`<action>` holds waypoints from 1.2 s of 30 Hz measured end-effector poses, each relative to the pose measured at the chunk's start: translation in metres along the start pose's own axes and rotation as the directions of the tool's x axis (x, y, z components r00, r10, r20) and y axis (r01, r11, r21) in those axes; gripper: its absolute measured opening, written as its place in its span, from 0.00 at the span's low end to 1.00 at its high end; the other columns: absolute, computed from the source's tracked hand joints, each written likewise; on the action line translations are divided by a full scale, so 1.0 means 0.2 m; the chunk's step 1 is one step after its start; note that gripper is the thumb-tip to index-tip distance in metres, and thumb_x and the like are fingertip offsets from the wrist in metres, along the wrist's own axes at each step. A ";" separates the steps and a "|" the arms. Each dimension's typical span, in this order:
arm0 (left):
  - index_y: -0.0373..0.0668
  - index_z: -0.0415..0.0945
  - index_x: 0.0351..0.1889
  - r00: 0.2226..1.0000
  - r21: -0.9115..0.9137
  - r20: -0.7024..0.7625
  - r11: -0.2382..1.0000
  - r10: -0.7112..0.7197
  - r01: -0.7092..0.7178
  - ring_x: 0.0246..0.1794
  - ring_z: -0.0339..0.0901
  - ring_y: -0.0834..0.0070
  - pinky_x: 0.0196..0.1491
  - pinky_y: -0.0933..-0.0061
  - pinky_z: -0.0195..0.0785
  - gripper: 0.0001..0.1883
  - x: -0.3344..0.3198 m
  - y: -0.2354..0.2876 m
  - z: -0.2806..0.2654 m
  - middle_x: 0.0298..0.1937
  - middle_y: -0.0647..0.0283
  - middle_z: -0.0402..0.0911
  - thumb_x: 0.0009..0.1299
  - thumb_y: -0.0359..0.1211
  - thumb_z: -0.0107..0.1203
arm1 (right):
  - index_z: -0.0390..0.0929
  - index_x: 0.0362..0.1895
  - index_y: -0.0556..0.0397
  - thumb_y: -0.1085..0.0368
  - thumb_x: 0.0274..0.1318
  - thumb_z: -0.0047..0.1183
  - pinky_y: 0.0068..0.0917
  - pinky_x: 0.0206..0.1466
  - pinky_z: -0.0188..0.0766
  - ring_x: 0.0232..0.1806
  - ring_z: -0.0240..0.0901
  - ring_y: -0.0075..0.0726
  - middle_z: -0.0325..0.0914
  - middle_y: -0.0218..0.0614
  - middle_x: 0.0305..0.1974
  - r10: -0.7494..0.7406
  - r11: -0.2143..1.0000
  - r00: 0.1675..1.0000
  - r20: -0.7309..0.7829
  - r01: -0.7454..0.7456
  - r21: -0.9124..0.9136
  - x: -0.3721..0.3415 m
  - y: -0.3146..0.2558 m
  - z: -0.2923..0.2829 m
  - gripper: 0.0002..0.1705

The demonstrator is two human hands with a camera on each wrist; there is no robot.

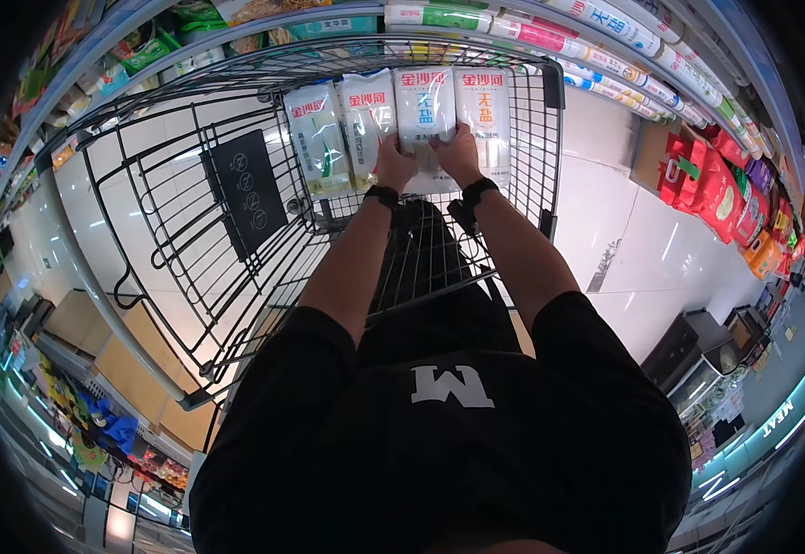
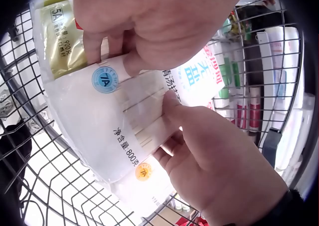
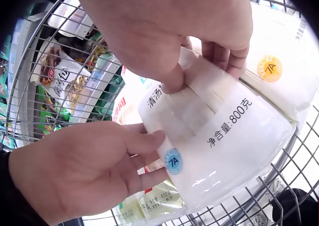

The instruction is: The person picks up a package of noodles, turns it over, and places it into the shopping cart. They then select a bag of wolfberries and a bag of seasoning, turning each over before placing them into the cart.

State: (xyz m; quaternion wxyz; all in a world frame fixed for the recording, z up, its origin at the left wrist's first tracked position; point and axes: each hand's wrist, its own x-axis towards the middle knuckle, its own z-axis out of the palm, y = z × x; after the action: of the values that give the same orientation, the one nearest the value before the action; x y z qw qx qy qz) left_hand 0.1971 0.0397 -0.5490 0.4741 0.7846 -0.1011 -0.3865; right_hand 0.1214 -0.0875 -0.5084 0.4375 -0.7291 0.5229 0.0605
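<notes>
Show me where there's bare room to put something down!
Bare floor lies right of the cart, between it and the red bags. It's crowded inside the cart, where four packets sit side by side, with the left hand and right hand gripping one.

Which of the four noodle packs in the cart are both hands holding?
The third pack from the left in the head view; only it shows big blue characters.
</notes>
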 end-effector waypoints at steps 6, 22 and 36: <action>0.34 0.69 0.50 0.964 -0.064 -0.043 0.964 -0.262 0.260 0.41 0.80 0.67 0.41 0.71 0.73 0.25 -0.11 0.12 -0.14 0.41 0.55 0.81 0.51 0.20 0.59 | 0.68 0.51 0.67 0.55 0.43 0.67 0.41 0.52 0.70 0.50 0.74 0.55 0.76 0.56 0.46 0.020 0.999 0.999 0.030 -0.019 -0.036 -0.09 0.00 0.06 0.36; 0.24 0.68 0.52 0.824 0.069 -0.141 0.825 -0.548 0.561 0.47 0.78 0.57 0.50 0.62 0.68 0.33 -0.20 0.01 -0.77 0.45 0.41 0.78 0.57 0.45 0.55 | 0.68 0.47 0.66 0.56 0.43 0.66 0.44 0.50 0.72 0.47 0.75 0.57 0.77 0.57 0.44 -0.025 0.999 0.943 0.332 0.013 0.036 -0.40 -0.46 0.36 0.33; 0.30 0.72 0.50 0.965 0.854 0.101 0.519 -0.242 0.041 0.42 0.78 0.64 0.43 0.63 0.70 0.25 -0.26 -0.40 -1.00 0.42 0.51 0.79 0.64 0.43 0.53 | 0.67 0.44 0.71 0.60 0.46 0.57 0.52 0.52 0.69 0.50 0.70 0.70 0.74 0.64 0.42 -0.098 0.995 0.905 0.414 0.093 0.033 -0.53 -0.54 0.65 0.27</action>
State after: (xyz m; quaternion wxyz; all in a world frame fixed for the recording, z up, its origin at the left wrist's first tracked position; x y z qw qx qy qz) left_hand 0.2848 0.2429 -0.5379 -0.0114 0.8763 -0.2595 -0.4057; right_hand 0.2101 0.0862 -0.4677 0.5456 -0.7215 0.3821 0.1892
